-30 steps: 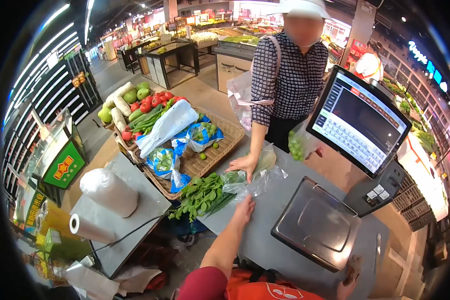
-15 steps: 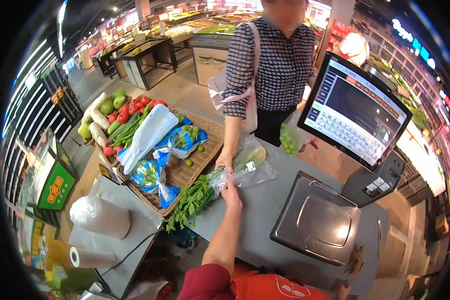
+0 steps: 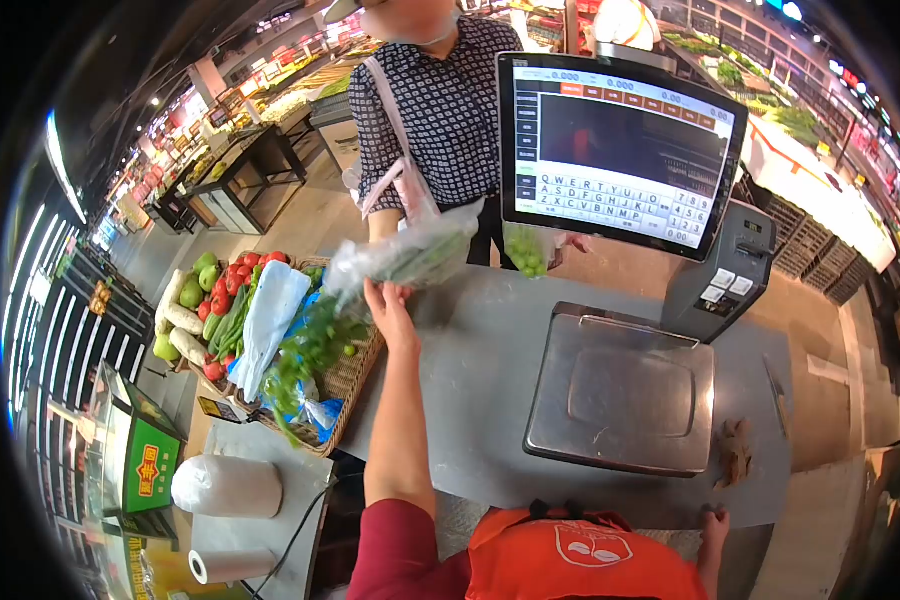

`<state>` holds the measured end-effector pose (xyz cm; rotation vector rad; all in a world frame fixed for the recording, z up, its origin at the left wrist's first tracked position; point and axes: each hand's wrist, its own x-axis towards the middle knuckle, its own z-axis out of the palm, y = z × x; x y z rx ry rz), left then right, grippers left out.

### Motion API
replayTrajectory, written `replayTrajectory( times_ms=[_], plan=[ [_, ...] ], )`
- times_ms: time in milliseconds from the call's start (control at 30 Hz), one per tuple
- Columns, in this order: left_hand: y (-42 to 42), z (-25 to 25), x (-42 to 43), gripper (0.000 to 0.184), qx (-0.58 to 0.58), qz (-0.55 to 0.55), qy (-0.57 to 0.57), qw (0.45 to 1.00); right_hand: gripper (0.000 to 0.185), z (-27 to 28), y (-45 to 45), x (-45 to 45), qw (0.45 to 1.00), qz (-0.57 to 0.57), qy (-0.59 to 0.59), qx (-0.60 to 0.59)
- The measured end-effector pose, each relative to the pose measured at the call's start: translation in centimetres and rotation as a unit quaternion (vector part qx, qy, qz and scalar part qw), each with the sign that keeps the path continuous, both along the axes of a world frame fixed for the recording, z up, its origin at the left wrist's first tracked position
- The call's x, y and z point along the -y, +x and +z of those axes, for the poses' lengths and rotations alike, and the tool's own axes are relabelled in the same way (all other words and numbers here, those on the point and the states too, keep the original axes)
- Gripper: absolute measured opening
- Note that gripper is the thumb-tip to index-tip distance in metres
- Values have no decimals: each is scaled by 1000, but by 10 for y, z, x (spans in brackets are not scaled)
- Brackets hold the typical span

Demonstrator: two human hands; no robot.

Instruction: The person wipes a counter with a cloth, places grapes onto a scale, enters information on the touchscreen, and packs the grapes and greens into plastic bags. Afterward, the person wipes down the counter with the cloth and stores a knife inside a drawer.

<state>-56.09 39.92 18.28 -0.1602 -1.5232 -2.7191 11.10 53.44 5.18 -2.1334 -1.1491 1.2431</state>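
A clear plastic bag [image 3: 420,250] of leafy greens [image 3: 305,350] is held up over the counter, its leaves hanging out over the basket and blurred. The fingers of my left hand [image 3: 392,305] are closed at the bag's lower edge. Across the counter, a person in a patterned shirt [image 3: 450,120] reaches an arm to the same bag; that hand is hidden behind it. My right hand [image 3: 715,522] rests at the counter's near edge with nothing seen in it, its fingers partly visible.
A steel scale [image 3: 620,395] sits on the grey counter [image 3: 460,400] beneath a screen [image 3: 620,150]. Left stands a wicker basket [image 3: 355,385] with tomatoes, radishes and bagged vegetables. Rolls of plastic bags [image 3: 228,487] lie nearer me. A brown scrap [image 3: 735,452] lies right of the scale.
The bag of greens has risen off the counter and swung up and left, with my left hand moving along. The view has shifted, bringing the screen further left.
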Motion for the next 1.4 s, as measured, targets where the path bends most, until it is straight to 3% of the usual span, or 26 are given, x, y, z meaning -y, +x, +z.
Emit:
replayTrajectory(
  times_ms=[133,233,300,367,533,567,633,733,833,933,1000,1033,1100,1167,1233,1300,1367,1400],
  plan=[
    [-10,21,3,50,-103,4,-51,993,49,-18,7,1,998,-6,31,-51],
    [13,18,13,40,-87,-60,-128,986,45,-47,15,-6,992,31,90,-81],
    [33,-12,19,25,-74,-91,-190,975,43,-51,13,-7,990,65,120,-35],
    [72,-47,30,20,-90,-137,-238,957,44,-66,17,-10,966,135,198,96],
    [176,-155,82,18,68,-235,-323,914,50,-26,-9,-20,902,197,306,232],
    [198,-160,87,17,105,-245,-356,896,53,-22,-13,-25,888,187,327,263],
    [236,-170,101,12,145,-277,-313,897,57,-14,-17,-38,862,184,352,314],
    [267,-176,110,9,129,-317,-298,891,64,1,-27,-69,848,200,347,347],
    [284,-166,107,8,138,-333,-314,878,65,7,-35,-105,886,200,346,235],
    [292,-145,100,8,155,-332,-317,875,55,6,-36,-138,898,226,244,287],
    [291,-139,103,8,164,-337,-316,871,47,17,-44,-157,971,113,208,-39],
    [291,-137,104,7,177,-325,-311,875,44,27,-52,-167,961,53,181,-203],
    [293,-135,110,7,207,-295,-301,883,37,101,-95,-146,933,53,215,-283],
    [292,-135,118,6,220,-273,-296,889,34,131,-123,-139,914,144,248,-286],
    [291,-135,123,6,236,-258,-284,893,36,121,-151,-147,898,246,282,-233],
    [293,-128,121,5,244,-244,-278,896,44,112,-185,-151,900,332,280,-38],
    [294,-120,119,4,260,-234,-281,894,47,60,-226,-154,837,342,402,147],
    [294,-123,120,4,266,-244,-252,898,46,66,-245,-141,831,347,416,127]
  ],
)
